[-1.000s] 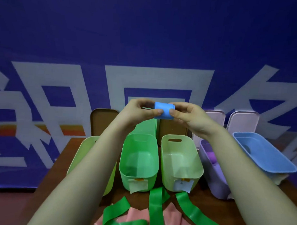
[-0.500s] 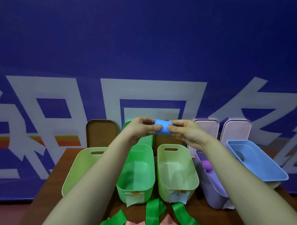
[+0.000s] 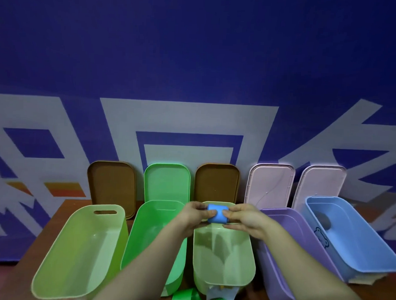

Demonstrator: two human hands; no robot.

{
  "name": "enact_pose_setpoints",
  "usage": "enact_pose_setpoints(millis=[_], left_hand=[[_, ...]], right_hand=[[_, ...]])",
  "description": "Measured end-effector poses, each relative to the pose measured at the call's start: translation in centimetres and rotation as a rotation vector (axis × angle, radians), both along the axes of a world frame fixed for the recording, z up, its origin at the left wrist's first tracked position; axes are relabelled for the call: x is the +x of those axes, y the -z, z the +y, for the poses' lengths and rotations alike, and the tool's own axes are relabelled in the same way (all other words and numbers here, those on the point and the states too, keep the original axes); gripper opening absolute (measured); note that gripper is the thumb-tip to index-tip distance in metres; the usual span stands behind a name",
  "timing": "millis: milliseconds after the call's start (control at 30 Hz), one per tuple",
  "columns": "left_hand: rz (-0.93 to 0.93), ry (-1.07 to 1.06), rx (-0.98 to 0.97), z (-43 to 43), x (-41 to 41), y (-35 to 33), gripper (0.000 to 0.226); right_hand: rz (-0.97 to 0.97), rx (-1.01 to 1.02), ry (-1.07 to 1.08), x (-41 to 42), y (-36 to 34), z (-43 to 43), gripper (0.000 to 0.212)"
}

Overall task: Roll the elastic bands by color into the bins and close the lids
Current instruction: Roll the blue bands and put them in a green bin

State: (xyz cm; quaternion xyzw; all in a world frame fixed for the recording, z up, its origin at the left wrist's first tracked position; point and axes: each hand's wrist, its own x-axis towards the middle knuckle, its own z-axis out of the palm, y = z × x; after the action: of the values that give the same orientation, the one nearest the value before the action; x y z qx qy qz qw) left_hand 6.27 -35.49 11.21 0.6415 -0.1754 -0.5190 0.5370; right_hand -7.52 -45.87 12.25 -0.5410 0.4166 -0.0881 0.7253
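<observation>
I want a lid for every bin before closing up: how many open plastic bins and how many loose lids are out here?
Open plastic bins: 5 (yellow-green bin, bright green bin, pale green bin, purple bin, blue bin)
Loose lids stood upright behind: 5 (left brown lid, green lid, right brown lid, left pink lid, right pink lid)
Total: 10

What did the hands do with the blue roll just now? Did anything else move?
The left hand and right hand brought the blue roll down from lid height to just above the middle bin. Both still pinch it. The lids stayed put.
</observation>
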Motion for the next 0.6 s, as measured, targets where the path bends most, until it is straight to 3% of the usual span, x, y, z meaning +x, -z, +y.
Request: enact_pose_setpoints(millis=[100,333,600], left_hand=[[0.016,-0.015,0.078,-1.9,-0.3,3.3,0.035],[-0.169,0.083,0.243,-5.4,-1.0,9.6,0.041],[-0.176,-0.044,0.385,-8.2,-1.1,13.9,0.035]], right_hand=[[0.095,0.005,0.008,0.6,3.1,-1.5,0.028],[0.292,-0.032,-0.031,2.0,9.4,-3.5,0.01],[0.378,0.012,0.132,4.6,15.0,-3.6,0.018]])
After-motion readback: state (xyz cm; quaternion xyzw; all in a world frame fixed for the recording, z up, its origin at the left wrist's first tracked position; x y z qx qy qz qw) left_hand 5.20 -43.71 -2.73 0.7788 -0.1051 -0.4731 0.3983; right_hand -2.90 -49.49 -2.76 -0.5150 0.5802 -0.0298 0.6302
